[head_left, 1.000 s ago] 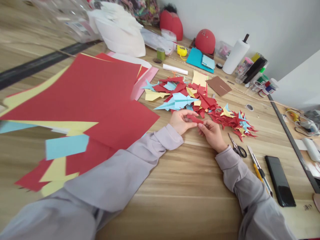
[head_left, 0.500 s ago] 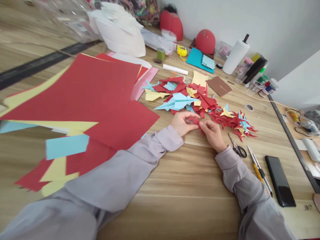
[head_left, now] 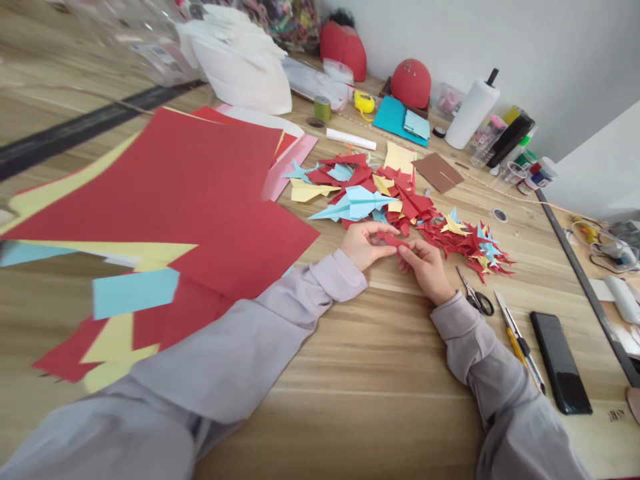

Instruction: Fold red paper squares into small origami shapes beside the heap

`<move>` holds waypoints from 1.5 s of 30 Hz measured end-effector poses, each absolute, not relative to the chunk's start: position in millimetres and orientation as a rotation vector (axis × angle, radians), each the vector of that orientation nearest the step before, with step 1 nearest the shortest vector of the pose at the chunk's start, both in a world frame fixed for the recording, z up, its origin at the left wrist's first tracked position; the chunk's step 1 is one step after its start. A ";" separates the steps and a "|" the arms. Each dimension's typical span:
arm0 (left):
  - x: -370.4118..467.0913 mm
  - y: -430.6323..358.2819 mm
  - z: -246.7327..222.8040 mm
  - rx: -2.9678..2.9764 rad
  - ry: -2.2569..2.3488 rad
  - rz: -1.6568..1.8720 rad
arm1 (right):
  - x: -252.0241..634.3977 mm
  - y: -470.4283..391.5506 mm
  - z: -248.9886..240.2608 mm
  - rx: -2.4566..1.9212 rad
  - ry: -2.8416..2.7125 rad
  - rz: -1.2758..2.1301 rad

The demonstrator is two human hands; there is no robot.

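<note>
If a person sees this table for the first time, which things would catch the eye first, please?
Probably the big red sheets first, spread over the left side of the table. Next, the heap of folded red, blue and yellow paper pieces in the middle, with a large light-blue folded piece on its near side. Just in front of it, the left hand and right hand hold a small red paper piece between them.

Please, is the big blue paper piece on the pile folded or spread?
Folded: the blue paper piece shows creases, angled flaps and a long pointed end.
</note>
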State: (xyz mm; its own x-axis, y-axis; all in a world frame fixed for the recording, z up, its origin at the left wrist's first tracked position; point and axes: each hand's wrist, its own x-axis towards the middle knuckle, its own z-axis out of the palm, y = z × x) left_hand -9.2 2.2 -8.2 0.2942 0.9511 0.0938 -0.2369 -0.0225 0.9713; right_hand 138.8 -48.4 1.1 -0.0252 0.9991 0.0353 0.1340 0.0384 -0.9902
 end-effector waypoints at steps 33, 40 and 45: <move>-7.6 1.9 -9.8 1.068 0.733 1.149 | 144.5 -45.1 -1.7 -1.201 -1.042 1.161; -7.9 3.7 -11.1 1.166 0.762 1.144 | 145.9 -43.0 -0.4 -1.179 -0.940 1.119; -8.2 2.4 -9.9 1.181 0.746 1.094 | 146.5 -40.8 -1.9 -1.163 -0.877 1.116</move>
